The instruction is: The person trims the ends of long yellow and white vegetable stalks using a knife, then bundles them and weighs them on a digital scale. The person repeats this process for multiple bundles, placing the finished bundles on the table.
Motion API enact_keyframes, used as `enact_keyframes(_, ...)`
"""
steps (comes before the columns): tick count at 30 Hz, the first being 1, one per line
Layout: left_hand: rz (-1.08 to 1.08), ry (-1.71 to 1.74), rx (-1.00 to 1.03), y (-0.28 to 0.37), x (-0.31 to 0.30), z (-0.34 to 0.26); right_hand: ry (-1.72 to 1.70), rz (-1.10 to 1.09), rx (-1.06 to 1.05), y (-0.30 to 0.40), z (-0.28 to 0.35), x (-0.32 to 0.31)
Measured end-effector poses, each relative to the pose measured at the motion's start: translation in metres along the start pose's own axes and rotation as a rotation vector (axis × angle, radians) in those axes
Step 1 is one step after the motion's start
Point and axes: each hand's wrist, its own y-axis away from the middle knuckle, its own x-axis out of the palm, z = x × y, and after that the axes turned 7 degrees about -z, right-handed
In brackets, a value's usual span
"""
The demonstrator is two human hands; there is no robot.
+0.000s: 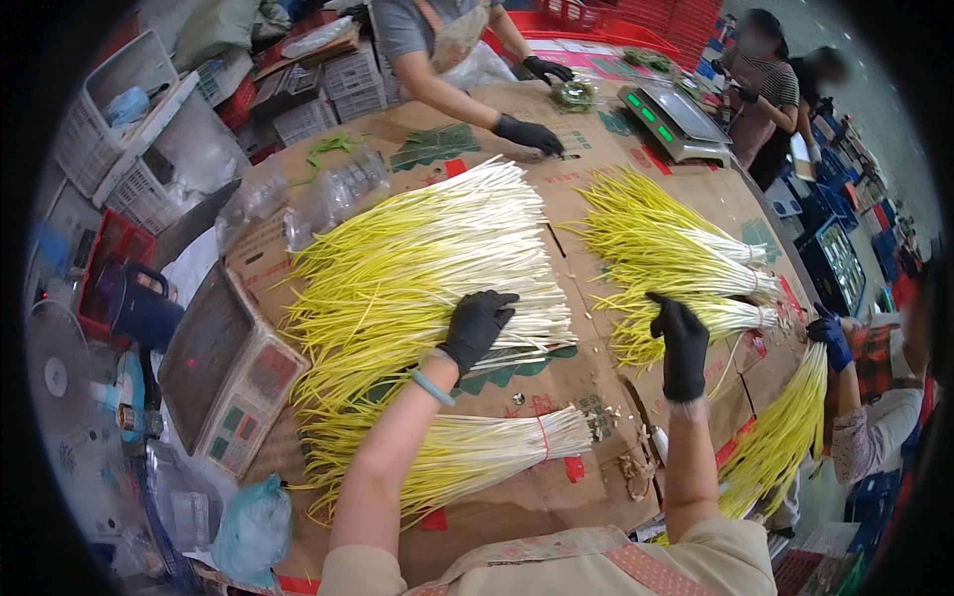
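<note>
My left hand [479, 328], in a black glove, rests on the lower part of a broad spread of yellow chives [432, 253] with white stalks; whether its fingers grip any stalks cannot be told. My right hand [680, 346], also black-gloved, is raised over the cardboard, right of the spread, with the index finger pointing out and nothing seen in it. Below my left hand lies a chive bundle [492, 447] tied with a red band [543, 438]. Several tied bundles [693, 261] lie beyond my right hand. Cut stalk bits [615, 411] are scattered on the cardboard.
A worn scale [246, 372] stands at left, beside a teal plastic bag [253, 529]. Another scale [674, 119] with lit displays stands at the back right. Across the table a co-worker's gloved hands [529, 135] reach in. At right, a blue-gloved co-worker [831, 343] holds chives.
</note>
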Motion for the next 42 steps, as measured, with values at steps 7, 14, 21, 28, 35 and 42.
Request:
enact_keyframes(7, 0.016, -0.091, 0.143, 0.032, -0.025, -0.013, 0.811, 0.461, -0.362, 0.043, -0.03, -0.05)
enact_keyframes(14, -0.257, -0.229, 0.077, 0.036, -0.049, 0.017, 0.381, 0.518, -0.264, 0.047, -0.014, 0.027)
enact_keyframes(21, -0.364, -0.401, 0.074, -0.001, -0.099, 0.063, 0.909, 0.916, -1.029, 0.057, -0.017, 0.158)
enact_keyframes(28, 0.054, -0.337, -0.125, -0.117, -0.097, 0.13, 0.959, 1.001, -1.121, 0.016, -0.072, 0.204)
enact_keyframes(35, 0.249, -0.687, -0.399, -0.17, -0.081, 0.196, 0.984, 1.033, -1.107, 0.03, -0.077, 0.197)
enact_keyframes(42, 0.358, -0.582, -0.413, -0.14, -0.099, 0.166, 0.896, 0.949, -1.158, 0.03, -0.092, 0.196)
